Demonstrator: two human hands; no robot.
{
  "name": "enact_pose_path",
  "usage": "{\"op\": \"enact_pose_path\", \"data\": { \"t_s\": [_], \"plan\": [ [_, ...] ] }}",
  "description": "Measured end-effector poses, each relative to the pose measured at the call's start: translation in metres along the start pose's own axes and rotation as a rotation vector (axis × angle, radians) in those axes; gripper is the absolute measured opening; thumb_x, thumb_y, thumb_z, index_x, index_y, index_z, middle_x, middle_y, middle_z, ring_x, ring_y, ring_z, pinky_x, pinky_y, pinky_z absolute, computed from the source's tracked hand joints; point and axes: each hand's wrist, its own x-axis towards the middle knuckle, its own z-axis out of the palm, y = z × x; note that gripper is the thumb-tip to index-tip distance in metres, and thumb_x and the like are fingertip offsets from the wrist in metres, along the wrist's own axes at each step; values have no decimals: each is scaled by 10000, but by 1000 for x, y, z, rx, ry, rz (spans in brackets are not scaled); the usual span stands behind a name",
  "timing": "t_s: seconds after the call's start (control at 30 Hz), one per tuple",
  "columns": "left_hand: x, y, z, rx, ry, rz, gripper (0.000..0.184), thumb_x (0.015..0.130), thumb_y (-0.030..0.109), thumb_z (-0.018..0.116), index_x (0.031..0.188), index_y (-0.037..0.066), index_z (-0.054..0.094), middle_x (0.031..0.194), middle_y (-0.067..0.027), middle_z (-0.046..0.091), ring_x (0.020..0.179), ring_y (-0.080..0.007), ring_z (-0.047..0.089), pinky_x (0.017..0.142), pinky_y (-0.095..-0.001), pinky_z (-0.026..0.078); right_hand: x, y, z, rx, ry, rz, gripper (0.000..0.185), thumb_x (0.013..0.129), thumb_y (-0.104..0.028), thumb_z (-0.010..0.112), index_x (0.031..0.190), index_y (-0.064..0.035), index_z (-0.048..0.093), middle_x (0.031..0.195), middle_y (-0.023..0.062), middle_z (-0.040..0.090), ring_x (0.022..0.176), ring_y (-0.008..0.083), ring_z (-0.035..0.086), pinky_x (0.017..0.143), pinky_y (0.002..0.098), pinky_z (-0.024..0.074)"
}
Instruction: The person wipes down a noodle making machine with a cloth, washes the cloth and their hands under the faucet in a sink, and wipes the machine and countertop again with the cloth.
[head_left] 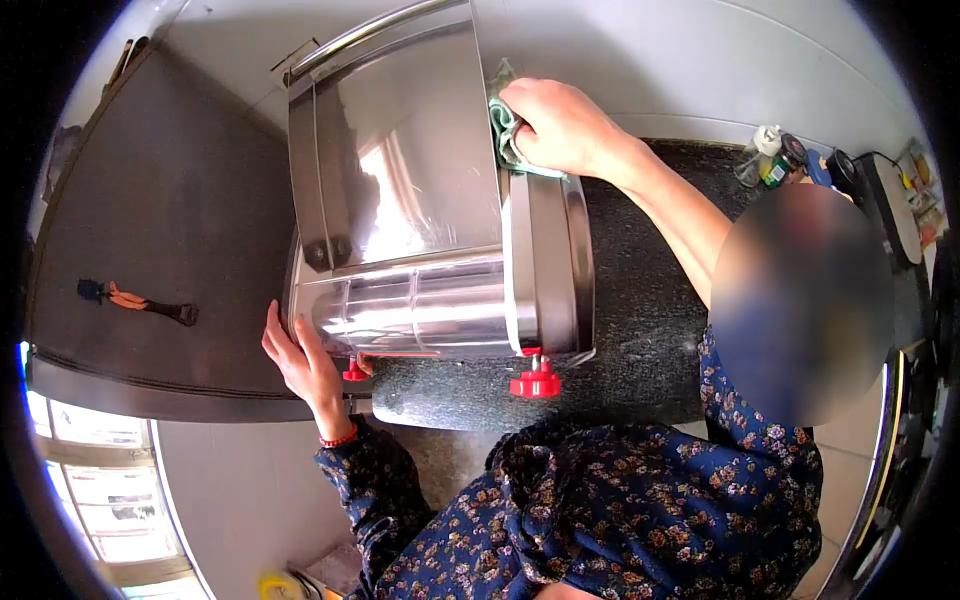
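Observation:
A large stainless steel machine (400, 160) with a shiny roller section and two red knobs (535, 380) along its front stands on a dark speckled countertop (645, 270). My right hand (560, 125) is wrapped round a green and white cloth (508, 135), pressed to the upper right side of the machine. At the machine's lower left corner is my left hand (305, 365), its fingers spread and the fingertips against the metal edge. Nothing is held in it.
A dark grey fridge-like surface (170, 220) with a small figure decoration (135, 300) stands on the left. Bottles and jars (775, 155) are at the back right of the counter. A white wall (700, 60) rises behind the machine. A blurred patch covers part of the right side.

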Motion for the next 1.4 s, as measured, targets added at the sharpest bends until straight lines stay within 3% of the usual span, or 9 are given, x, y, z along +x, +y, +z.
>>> {"op": "enact_pose_path", "data": {
  "t_s": [0.33,0.43,0.53,0.73,0.8,0.87,1.0,1.23,1.4],
  "plan": [
    [-5,10,7,-65,46,2,467,928,331,484,1313,68,452,1245,-186,457,1065,-333,559,860,-394,469,-65,-58,-17,-26,109,-236,119,765,37,531,787,-39,621,735,54,615,715,187,566,716,344,478],
    [-6,19,18,-101,94,59,469,922,330,493,1307,66,456,1238,-194,458,1060,-341,551,854,-401,468,-91,-78,-23,43,88,-268,256,683,136,491,865,-2,608,854,114,622,870,258,588,785,344,474],
    [-11,24,17,-128,61,86,466,911,307,518,1293,46,461,1213,-221,464,1064,-377,519,875,-425,446,-99,-65,-23,225,184,-151,179,718,101,511,810,-22,603,716,102,566,723,233,559,722,304,451],
    [-27,54,20,-88,122,128,520,827,285,593,1259,24,468,1181,-232,471,1027,-386,497,830,-448,454,-99,-49,-88,813,-127,21,260,723,-130,618,893,67,607,789,147,632,725,166,610,685,264,475],
    [-33,59,20,-102,110,147,532,819,288,600,1260,25,464,1183,-242,467,1033,-400,488,822,-458,453,-47,-61,-95,515,279,17,230,751,-126,586,914,34,618,760,144,624,735,128,598,685,261,476],
    [-35,67,13,-100,81,162,536,836,292,585,1281,26,450,1188,-272,460,1048,-424,483,846,-464,443,20,-53,-106,159,329,18,204,749,-80,529,919,-16,620,795,137,606,722,168,584,690,271,466],
    [-42,82,6,-105,54,160,615,774,316,642,1274,8,456,1184,-302,450,1014,-438,488,824,-471,454,145,-81,-82,-371,279,-479,264,716,-26,472,923,-70,631,814,128,599,770,338,535,718,398,473],
    [-48,102,11,-183,34,164,649,748,338,670,1260,-3,464,1167,-299,452,913,-416,507,765,-452,463,225,-53,16,-929,-523,-345,247,765,-142,514,958,-105,665,957,121,661,951,301,619,808,394,499],
    [-59,119,6,-207,31,181,691,740,373,686,1270,-4,454,1182,-301,444,890,-410,508,747,-450,464,176,-81,29,-962,-862,-158,307,780,-280,457,805,-46,653,789,150,654,784,344,627,794,445,460]
  ]
}}
